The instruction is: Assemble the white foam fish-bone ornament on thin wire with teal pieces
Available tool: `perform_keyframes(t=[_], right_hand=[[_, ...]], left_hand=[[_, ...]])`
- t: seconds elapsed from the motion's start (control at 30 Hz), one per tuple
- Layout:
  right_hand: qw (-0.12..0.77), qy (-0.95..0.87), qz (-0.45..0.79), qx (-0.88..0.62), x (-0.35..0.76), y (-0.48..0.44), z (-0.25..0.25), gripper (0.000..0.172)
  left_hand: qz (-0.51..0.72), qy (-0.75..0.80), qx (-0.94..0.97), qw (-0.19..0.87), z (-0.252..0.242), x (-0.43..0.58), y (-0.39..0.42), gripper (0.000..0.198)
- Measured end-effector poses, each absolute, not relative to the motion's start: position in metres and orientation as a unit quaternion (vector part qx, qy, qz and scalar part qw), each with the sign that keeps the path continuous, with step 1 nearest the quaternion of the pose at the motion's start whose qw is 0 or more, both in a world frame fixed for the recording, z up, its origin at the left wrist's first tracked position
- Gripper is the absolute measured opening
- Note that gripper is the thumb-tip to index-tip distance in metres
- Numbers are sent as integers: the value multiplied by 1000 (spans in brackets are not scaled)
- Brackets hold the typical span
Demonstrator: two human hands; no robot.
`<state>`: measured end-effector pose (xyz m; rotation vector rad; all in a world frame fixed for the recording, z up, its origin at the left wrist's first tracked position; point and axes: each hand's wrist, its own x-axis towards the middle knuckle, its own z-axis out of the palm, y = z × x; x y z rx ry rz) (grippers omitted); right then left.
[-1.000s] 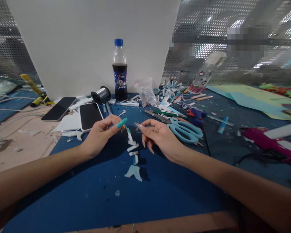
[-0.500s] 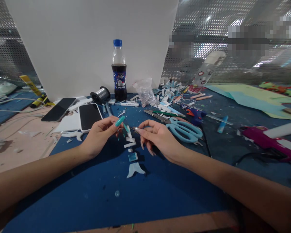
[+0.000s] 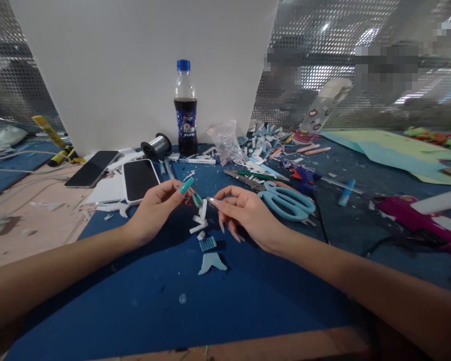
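Observation:
My left hand [image 3: 152, 213], with long teal nails, is closed in a pinch at the upper end of a chain of small white pieces [image 3: 199, 220]. Facing it, my right hand [image 3: 248, 215] has thumb and index finger pressed together beside the same end; what lies between them is too small to make out. Its other fingers curl loosely downward. Below the white pieces come a blue striped block [image 3: 208, 244] and a pale blue fish-tail-shaped piece [image 3: 212, 262], in line on or just over the blue mat [image 3: 135, 311]. How the pieces are joined cannot be seen.
Light blue scissors [image 3: 285, 200] lie right of my right hand, beyond them a magenta glue gun [image 3: 417, 218]. Behind stand a Pepsi bottle [image 3: 186, 115], a wire spool [image 3: 157, 146] and a heap of paper scraps [image 3: 266, 140]. Two phones [image 3: 141, 180] lie at left.
The white pieces near my fingertips have shifted and tilted, bunching closer together. Both hands keep almost the same place and pinch. The whole view has moved very slightly.

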<state>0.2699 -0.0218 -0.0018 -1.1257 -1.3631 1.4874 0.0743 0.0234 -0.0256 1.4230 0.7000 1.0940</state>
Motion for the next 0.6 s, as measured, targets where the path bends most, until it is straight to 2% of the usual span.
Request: perform_keyframes(t=[0.33,0.6], right_hand=[[426,-548,547,-468,270,-23,0,25],[452,-558,517,-467,268,-24,1,24]], left_hand=[[465,304,616,558,-22,72,21,20],[381,265,640,612,-22,74,20,24]])
